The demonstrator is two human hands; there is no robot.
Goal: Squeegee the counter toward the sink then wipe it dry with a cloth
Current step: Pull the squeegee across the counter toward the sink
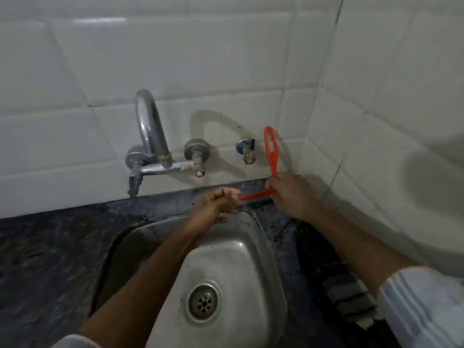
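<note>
A red plastic squeegee [271,151] stands with its looped handle pointing up against the white tiles, its blade lying along the back strip of the dark counter [57,237] behind the steel sink [226,259]. My right hand [291,194] grips the handle just above the blade. My left hand [216,204] pinches the blade's left end at the sink's far rim. No cloth is in view.
A chrome wall tap [153,136] with its spout curves over the sink's left side, and a small blue-capped valve [246,149] sticks out of the tiles beside the squeegee. A tiled side wall closes the right. A dark ribbed object [351,295] lies on the counter right of the sink.
</note>
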